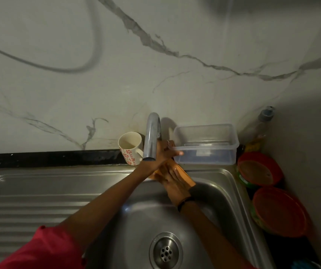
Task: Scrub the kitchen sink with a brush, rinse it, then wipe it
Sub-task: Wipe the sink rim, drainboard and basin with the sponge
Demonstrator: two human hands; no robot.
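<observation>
The steel sink (217,174) has a round drain (165,251) at the bottom of its basin. An orange cloth (187,177) lies on the sink's back rim, just below the tap spout (151,136). My right hand (174,186) lies flat on the cloth and presses it with straight fingers. My left hand (166,151) reaches across behind the spout's end, fingers stretched out towards a clear plastic container (206,144) and touching its near corner. No brush is in view.
A flowered mug (130,149) stands left of the tap on the black counter edge. Two red-lidded tubs (258,171) (278,212) and a bottle (262,125) crowd the right corner. The ribbed drainboard (29,200) spreads to the left. A marble wall rises behind.
</observation>
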